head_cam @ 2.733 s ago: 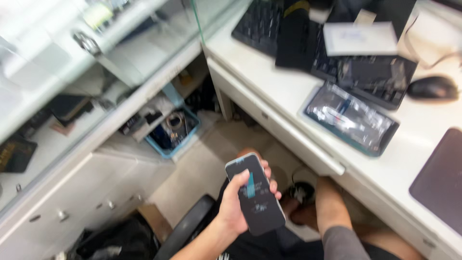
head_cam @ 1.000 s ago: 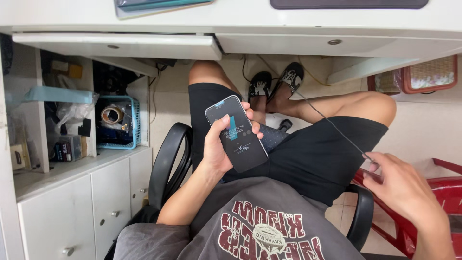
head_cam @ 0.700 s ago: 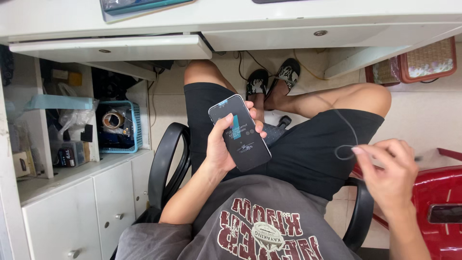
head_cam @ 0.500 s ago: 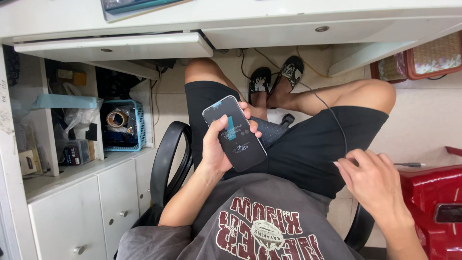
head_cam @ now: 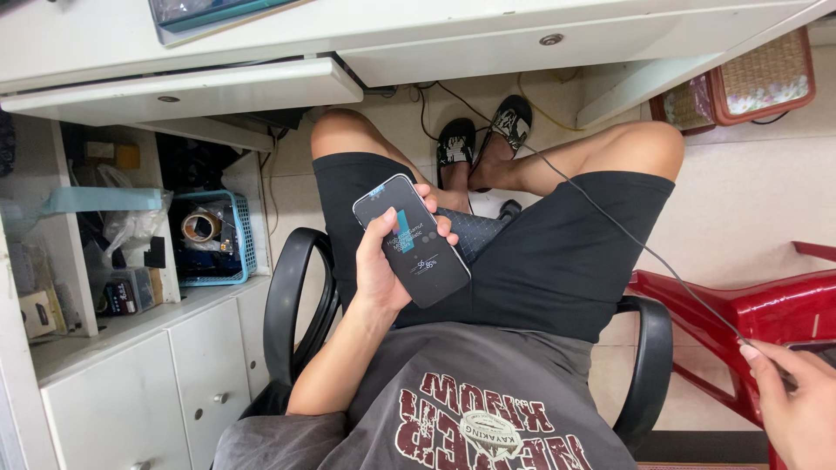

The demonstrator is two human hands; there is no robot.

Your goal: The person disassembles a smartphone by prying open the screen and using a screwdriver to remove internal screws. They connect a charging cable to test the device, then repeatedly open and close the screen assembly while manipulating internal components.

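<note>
Phone in left hand, cable in right, over the lap.

Right hand (head_cam: 797, 405), bottom-right corner (partly cut off), pinches a thin grey cable (head_cam: 627, 235) running up twd the sandals (head_cam: 488, 139). Left hand (head_cam: 387, 265) grips a dark phone (head_cam: 411, 240), screen lit, thumb on its face, above black shorts (head_cam: 540, 261). Chair armrests (head_cam: 292, 296) either side; white desk (head_cam: 488, 35) farthest, w/ blue basket (head_cam: 213, 239) on shelf at left.
</note>
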